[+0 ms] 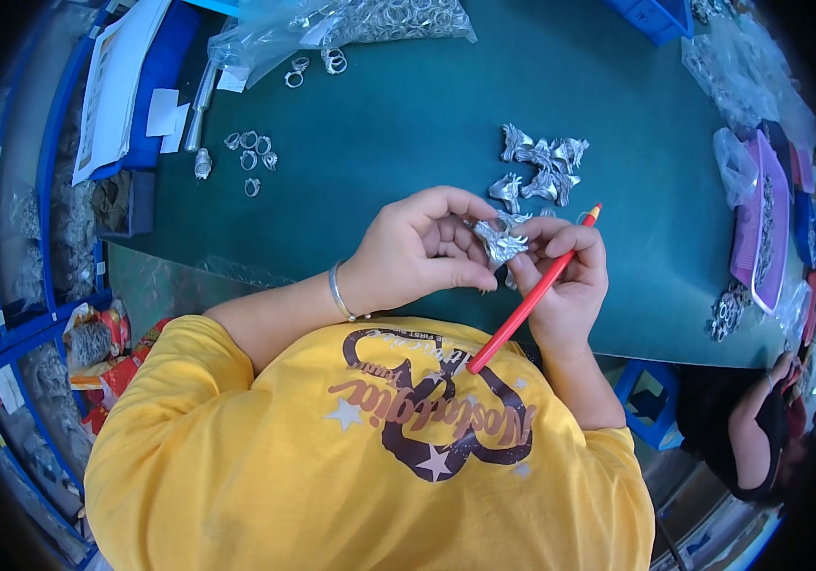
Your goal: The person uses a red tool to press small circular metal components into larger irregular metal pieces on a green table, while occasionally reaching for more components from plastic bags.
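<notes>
Head view: left hand (pixel 427 243) fingers curl at silver piece (pixel 501 240), firmness unclear; piece sits between hands, over tabletop (pixel 332 181), near side of loose castings (pixel 549 164). Right hand (pixel 565 285) fingers grip piece plus red pencil (pixel 530 310); sharing could loosen either, dropping it.

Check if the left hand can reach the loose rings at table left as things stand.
Likely yes: only green tabletop shows between the left hand and the rings, though reaching means taking its fingers away from the silver piece.
</notes>
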`<control>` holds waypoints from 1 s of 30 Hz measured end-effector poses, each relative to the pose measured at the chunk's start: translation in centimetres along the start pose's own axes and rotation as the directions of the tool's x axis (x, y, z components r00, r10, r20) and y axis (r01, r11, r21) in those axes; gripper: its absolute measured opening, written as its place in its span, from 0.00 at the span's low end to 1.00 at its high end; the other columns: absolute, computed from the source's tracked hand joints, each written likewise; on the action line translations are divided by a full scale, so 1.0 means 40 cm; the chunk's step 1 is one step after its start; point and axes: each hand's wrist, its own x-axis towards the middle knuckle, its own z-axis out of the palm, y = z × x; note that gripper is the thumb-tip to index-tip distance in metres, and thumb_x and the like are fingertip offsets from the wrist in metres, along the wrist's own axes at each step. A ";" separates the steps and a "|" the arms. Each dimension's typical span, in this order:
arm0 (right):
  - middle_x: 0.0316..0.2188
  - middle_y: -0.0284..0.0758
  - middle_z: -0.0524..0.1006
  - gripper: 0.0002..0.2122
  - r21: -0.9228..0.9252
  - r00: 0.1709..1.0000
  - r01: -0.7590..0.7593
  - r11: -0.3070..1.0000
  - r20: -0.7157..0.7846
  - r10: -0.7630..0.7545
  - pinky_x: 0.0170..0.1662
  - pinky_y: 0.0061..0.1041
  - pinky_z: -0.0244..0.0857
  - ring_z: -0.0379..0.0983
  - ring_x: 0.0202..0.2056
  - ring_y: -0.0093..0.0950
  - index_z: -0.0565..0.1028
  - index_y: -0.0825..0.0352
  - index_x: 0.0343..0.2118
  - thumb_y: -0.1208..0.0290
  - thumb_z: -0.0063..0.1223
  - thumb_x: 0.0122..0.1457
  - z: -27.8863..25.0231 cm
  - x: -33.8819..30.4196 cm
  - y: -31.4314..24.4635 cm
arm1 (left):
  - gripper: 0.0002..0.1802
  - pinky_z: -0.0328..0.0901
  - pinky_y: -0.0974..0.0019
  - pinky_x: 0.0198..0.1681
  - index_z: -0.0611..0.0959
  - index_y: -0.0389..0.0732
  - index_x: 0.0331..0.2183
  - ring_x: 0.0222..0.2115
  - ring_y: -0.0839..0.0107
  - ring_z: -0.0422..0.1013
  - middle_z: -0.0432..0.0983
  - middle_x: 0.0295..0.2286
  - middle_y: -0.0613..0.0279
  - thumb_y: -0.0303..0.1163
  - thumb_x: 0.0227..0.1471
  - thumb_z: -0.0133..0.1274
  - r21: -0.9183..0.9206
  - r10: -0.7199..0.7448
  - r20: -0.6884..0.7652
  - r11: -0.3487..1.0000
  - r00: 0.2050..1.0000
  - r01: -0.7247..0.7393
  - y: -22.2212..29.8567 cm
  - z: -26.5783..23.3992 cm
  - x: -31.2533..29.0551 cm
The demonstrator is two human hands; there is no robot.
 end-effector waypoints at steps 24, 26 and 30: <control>0.36 0.44 0.72 0.11 -0.092 0.978 0.161 0.983 -0.116 -0.171 0.40 0.23 0.68 0.71 0.35 0.27 0.61 0.67 0.30 0.90 0.46 0.51 0.001 0.008 0.000 | 0.10 0.66 0.76 0.29 0.79 0.36 0.30 0.28 0.75 0.72 0.74 0.28 0.62 0.17 0.41 0.59 0.892 0.978 0.078 0.017 0.192 -0.452 0.459 -0.266 0.374; 0.36 0.44 0.72 0.10 -0.125 0.985 0.138 0.982 -0.091 -0.150 0.41 0.23 0.68 0.72 0.35 0.27 0.61 0.67 0.30 0.90 0.46 0.51 -0.005 -0.001 -0.006 | 0.11 0.66 0.77 0.31 0.78 0.34 0.32 0.28 0.76 0.71 0.74 0.29 0.61 0.14 0.42 0.57 0.946 0.923 0.058 0.071 0.380 -0.316 0.486 -0.288 0.400; 0.36 0.44 0.72 0.10 -0.134 0.979 0.120 0.984 -0.150 -0.140 0.40 0.23 0.68 0.71 0.35 0.27 0.61 0.67 0.30 0.89 0.46 0.51 -0.019 -0.012 0.001 | 0.16 0.65 0.64 0.42 0.77 0.34 0.37 0.37 0.57 0.72 0.75 0.34 0.50 0.23 0.40 0.56 0.943 0.948 0.275 -0.233 0.160 -0.237 0.470 -0.209 0.379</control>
